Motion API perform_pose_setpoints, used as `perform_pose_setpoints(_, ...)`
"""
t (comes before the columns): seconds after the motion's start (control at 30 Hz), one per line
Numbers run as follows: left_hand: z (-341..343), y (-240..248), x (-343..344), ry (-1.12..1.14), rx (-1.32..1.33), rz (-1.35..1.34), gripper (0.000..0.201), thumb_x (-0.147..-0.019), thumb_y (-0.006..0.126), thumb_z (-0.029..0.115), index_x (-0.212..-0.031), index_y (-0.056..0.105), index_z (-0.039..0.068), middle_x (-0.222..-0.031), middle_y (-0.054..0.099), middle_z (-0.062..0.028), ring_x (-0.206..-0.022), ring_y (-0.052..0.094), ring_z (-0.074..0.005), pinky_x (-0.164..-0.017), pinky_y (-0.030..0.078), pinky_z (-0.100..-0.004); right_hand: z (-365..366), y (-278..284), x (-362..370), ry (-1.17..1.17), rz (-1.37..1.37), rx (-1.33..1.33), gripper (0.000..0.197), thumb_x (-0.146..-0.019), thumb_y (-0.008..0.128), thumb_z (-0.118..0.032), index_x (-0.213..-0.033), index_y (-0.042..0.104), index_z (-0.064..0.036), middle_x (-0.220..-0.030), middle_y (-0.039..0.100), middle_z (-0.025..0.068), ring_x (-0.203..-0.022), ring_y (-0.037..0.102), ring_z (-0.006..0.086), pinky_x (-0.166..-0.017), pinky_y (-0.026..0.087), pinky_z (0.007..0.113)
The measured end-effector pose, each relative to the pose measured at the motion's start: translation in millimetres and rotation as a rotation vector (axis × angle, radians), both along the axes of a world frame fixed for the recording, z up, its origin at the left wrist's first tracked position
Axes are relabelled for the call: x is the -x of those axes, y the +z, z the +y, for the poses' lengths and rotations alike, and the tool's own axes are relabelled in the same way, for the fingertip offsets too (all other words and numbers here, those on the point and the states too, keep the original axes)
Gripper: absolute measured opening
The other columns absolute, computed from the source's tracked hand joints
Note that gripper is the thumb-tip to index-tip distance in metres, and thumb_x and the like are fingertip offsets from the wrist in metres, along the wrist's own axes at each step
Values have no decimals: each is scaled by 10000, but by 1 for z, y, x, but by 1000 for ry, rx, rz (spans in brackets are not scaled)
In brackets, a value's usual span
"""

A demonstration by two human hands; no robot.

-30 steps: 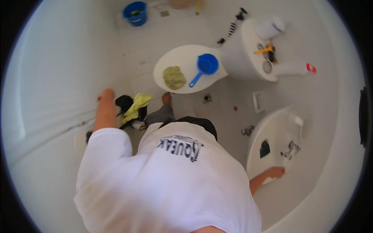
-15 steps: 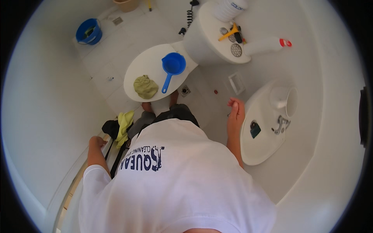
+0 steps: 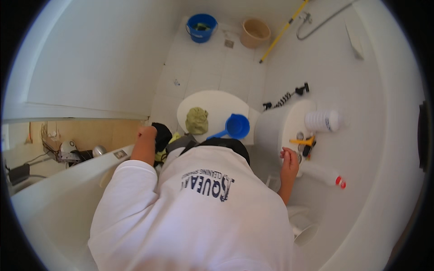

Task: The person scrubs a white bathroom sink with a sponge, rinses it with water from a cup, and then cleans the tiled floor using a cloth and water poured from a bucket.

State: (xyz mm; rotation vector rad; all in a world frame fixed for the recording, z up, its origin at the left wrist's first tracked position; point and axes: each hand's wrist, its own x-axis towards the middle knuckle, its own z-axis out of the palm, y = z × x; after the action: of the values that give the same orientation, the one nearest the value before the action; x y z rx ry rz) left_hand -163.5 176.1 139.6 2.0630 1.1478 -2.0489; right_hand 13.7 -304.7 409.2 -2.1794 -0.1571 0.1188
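Observation:
My left hand (image 3: 147, 132) is closed, beside a black pouch (image 3: 161, 135) at my waist and the opening on the left; anything inside its fingers is hidden. My right hand (image 3: 289, 159) is empty, its fingers loosely bent and slightly apart, next to the toilet tank (image 3: 271, 128). In front of me, the white toilet lid (image 3: 217, 104) is down. On it lie a crumpled olive-green cloth (image 3: 196, 120) and a blue dipper (image 3: 238, 126) with its handle toward me. A yellow-handled tool (image 3: 302, 142) and a white ribbed bottle (image 3: 322, 121) rest on the tank.
A blue bucket (image 3: 201, 28) and a tan basin (image 3: 254, 33) stand at the far wall. A yellow pole (image 3: 283, 32) leans nearby. A red-capped bottle (image 3: 323, 174) is at right, above the partly hidden sink (image 3: 299, 217). Left, another room shows past a white panel (image 3: 77, 176).
My view has swung left, bringing the doorway side and far wall into sight. My left hand has risen forward and closed. My right hand now appears beside the tank rather than the sink.

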Motion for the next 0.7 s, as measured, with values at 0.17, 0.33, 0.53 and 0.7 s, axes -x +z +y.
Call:
perform_pose_setpoints(0.17,-46,-38,-12,204,69,-58,246,-797,557,297,-978,622,144,-962,613,-47,-887,584,-184,-723,468,-444,15,9,-28,154,-26,-21,178,-877,448,-109,-932,575,3,-813,559,63,-747,547,129,-695,436,242)
perform_pose_setpoints(0.33,-88,-53,-1,329,164,-172,270,-796,557,303,-990,609,122,-977,604,-69,-894,579,-207,-736,462,-441,22,20,-54,251,25,-32,188,-891,439,-108,-947,567,18,-841,561,70,-748,537,115,-699,443,238)
perform_pose_setpoints(0.53,-133,-58,42,415,257,-288,301,-795,558,309,-1005,593,96,-994,594,-95,-904,573,-234,-751,456,-439,33,17,-53,166,28,-134,194,-894,438,-115,-954,570,14,-805,568,65,-733,533,110,-695,443,232)
perform_pose_setpoints(0.7,-181,-60,79,500,359,-373,328,-794,559,314,-1017,580,74,-1009,586,-117,-911,568,-257,-764,450,-437,7,19,-44,126,36,-124,198,-895,435,-119,-953,569,15,-808,567,69,-726,532,112,-694,443,236)
